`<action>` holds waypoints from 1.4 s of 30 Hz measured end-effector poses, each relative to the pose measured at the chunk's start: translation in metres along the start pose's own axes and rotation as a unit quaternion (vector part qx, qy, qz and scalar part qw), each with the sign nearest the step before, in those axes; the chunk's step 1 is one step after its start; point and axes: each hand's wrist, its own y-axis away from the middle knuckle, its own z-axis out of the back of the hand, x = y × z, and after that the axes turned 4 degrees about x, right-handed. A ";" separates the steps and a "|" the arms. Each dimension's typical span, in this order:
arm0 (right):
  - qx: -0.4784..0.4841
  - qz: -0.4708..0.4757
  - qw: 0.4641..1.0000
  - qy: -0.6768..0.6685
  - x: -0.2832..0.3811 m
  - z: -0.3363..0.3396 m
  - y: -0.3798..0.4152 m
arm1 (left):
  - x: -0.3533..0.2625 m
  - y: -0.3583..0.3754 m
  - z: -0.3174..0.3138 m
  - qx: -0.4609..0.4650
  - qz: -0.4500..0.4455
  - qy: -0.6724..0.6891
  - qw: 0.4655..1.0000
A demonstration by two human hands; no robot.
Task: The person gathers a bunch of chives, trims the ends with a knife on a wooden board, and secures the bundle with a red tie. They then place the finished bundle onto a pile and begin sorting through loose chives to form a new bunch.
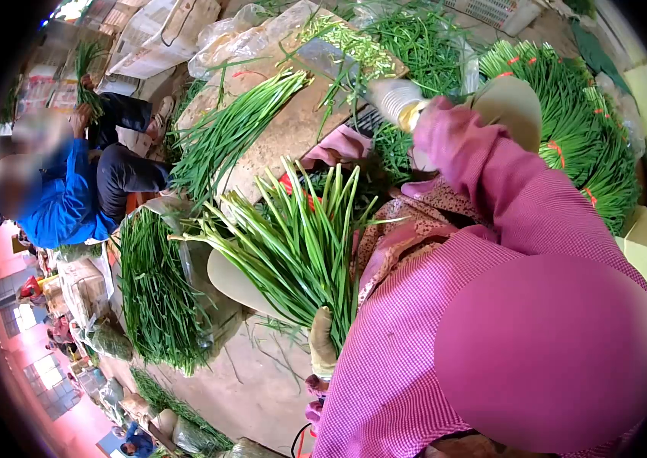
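Observation:
My left hand (pixel 322 342), in a tan glove, is closed around the lower end of a large bunch of green stalks (pixel 304 244) whose pale ends fan upward. My right hand (pixel 394 101), gloved and blurred by motion, is at the right edge of a worn board (pixel 281 145). It is closed on a knife; the broad grey blade (pixel 329 58) lies over the board, and the grip is mostly hidden. Loose stalks (pixel 251 118) lie across the board's left part. Short pale cut pieces (pixel 358 47) are heaped beyond the blade.
Bundles with red ties (pixel 568 114) stand at the right. Loose greens (pixel 423 46) lie behind the board, and a dark green pile (pixel 156 290) sits at left. A person in blue (pixel 68 195) sits at far left, near boxes (pixel 159 38).

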 end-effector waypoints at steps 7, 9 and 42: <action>0.350 0.209 0.907 0.107 0.052 0.071 0.130 | 0.003 -0.012 0.002 -0.007 0.184 0.233 0.955; 0.319 0.230 0.917 0.061 0.058 0.028 0.152 | -0.019 -0.010 -0.013 -0.025 0.181 0.216 0.959; 0.510 0.070 0.351 -0.782 0.177 -0.051 0.141 | -0.080 0.001 -0.041 -0.167 -0.179 -0.457 0.855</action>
